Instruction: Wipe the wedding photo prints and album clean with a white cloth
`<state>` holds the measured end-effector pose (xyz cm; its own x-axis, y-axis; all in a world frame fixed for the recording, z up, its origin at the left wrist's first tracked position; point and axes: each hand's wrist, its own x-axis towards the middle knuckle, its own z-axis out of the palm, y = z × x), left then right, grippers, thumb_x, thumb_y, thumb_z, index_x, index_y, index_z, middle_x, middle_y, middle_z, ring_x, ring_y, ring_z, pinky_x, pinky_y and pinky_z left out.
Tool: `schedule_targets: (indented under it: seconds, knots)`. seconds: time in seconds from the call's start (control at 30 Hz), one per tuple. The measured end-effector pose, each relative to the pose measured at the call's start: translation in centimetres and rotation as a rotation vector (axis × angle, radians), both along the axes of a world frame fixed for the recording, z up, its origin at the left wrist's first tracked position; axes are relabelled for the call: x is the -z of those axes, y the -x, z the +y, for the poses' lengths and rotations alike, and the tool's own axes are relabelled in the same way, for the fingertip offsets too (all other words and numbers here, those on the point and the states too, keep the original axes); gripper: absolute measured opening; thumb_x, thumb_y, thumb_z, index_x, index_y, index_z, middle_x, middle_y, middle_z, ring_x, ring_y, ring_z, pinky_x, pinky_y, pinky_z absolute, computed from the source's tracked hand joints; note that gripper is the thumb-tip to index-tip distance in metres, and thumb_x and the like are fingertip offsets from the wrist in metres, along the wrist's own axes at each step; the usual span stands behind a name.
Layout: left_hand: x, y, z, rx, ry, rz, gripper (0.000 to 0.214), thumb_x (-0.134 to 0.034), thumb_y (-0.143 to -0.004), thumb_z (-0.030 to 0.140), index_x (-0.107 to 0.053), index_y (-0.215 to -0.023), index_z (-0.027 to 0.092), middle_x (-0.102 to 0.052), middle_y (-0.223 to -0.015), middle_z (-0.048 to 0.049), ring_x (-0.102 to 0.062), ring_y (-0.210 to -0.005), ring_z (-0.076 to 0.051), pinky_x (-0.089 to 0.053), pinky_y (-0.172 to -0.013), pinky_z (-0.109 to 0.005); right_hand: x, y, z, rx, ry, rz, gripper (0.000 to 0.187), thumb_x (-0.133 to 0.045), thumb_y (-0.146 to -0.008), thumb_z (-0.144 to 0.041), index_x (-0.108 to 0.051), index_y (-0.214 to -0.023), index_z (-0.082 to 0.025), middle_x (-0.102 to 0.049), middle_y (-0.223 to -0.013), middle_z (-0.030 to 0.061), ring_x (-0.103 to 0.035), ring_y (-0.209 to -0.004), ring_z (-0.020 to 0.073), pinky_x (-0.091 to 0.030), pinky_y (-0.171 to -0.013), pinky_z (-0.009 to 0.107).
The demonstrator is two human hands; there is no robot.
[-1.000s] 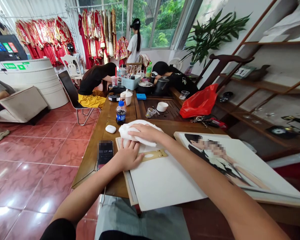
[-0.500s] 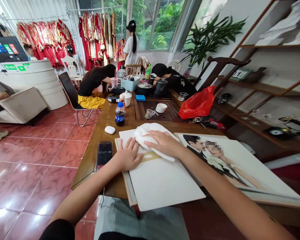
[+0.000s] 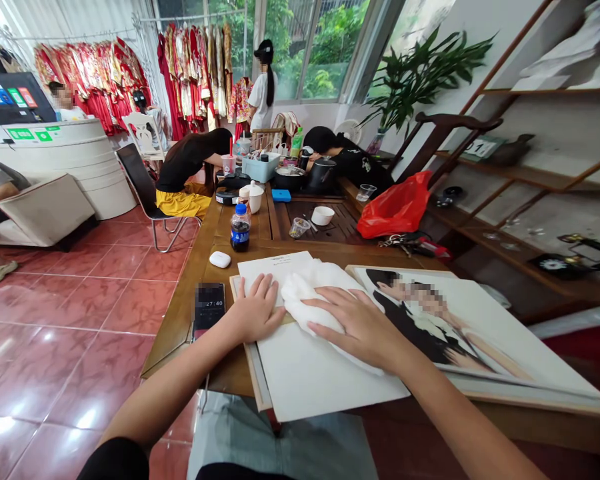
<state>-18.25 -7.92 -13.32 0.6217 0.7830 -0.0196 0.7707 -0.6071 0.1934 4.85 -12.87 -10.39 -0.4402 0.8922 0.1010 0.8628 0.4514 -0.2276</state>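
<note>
My left hand [image 3: 255, 310] lies flat with fingers apart on a white sheet [image 3: 275, 270], holding nothing. That sheet rests on a white board [image 3: 325, 373] with a wooden edge. My right hand [image 3: 363, 327] presses on a crumpled white cloth [image 3: 305, 300] and keeps it bunched against the board. A framed portrait print of a couple [image 3: 465, 327] lies just right of my right hand, with faces blurred. A phone [image 3: 209, 308] lies left of my left hand. The brass-coloured ruler seen earlier is hidden.
A wooden table [image 3: 190, 313] holds a water bottle [image 3: 240, 228], a white earbud case [image 3: 220, 259] and a tea tray [image 3: 320, 220]. A red plastic bag [image 3: 394, 207] lies beyond the print. Several people sit or stand further back, near red garments.
My right hand and the cloth have slid rightward and toward me across the board, uncovering the upper sheet and covering the ruler. My left hand has stayed in place.
</note>
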Motion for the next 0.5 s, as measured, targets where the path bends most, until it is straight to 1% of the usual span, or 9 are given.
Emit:
schedule_targets:
  seconds: [0.17, 0.3, 0.4, 0.5]
  knots:
    - [-0.6, 0.0, -0.2, 0.013, 0.022, 0.02, 0.061, -0.029, -0.104, 0.041, -0.028, -0.154, 0.006, -0.019, -0.165, -0.0221, -0.014, -0.154, -0.035, -0.013, -0.12, -0.066, 0.1, 1.1, 0.5, -0.053, -0.001, 0.038, 0.055, -0.04, -0.097, -0.062, -0.064, -0.134, -0.029, -0.059, -0.141, 0.014, -0.049, -0.134, 0.0338, -0.034, -0.107, 0.06]
    - [-0.8, -0.1, -0.2, 0.01, 0.019, 0.019, 0.059, -0.031, -0.104, 0.039, -0.029, -0.154, 0.009, -0.021, -0.165, -0.0217, -0.015, -0.154, -0.035, -0.013, -0.12, -0.065, -0.2, 1.2, 0.9, -0.067, 0.033, 0.046, 0.056, -0.04, -0.097, -0.063, -0.063, -0.135, -0.03, -0.058, -0.144, 0.0134, -0.049, -0.134, 0.0346, -0.033, -0.108, 0.061]
    - [-0.7, -0.1, -0.2, 0.004, 0.012, 0.015, 0.059, -0.028, -0.105, 0.042, -0.03, -0.153, 0.009, -0.02, -0.165, -0.0216, -0.015, -0.154, -0.035, -0.012, -0.12, -0.066, -0.3, 0.5, 1.3, -0.006, 0.042, -0.008, 0.058, -0.038, -0.096, -0.065, -0.063, -0.135, -0.03, -0.057, -0.145, 0.0127, -0.049, -0.135, 0.0343, -0.033, -0.108, 0.061]
    - [-0.6, -0.1, -0.2, 0.005, 0.015, 0.01, 0.061, -0.026, -0.106, 0.046, -0.029, -0.154, 0.008, -0.02, -0.165, -0.022, -0.014, -0.154, -0.035, -0.012, -0.119, -0.068, 0.0, -0.3, 1.8, 0.103, 0.0, -0.052, 0.059, -0.036, -0.097, -0.064, -0.063, -0.135, -0.028, -0.058, -0.144, 0.0126, -0.05, -0.133, 0.0341, -0.036, -0.106, 0.059]
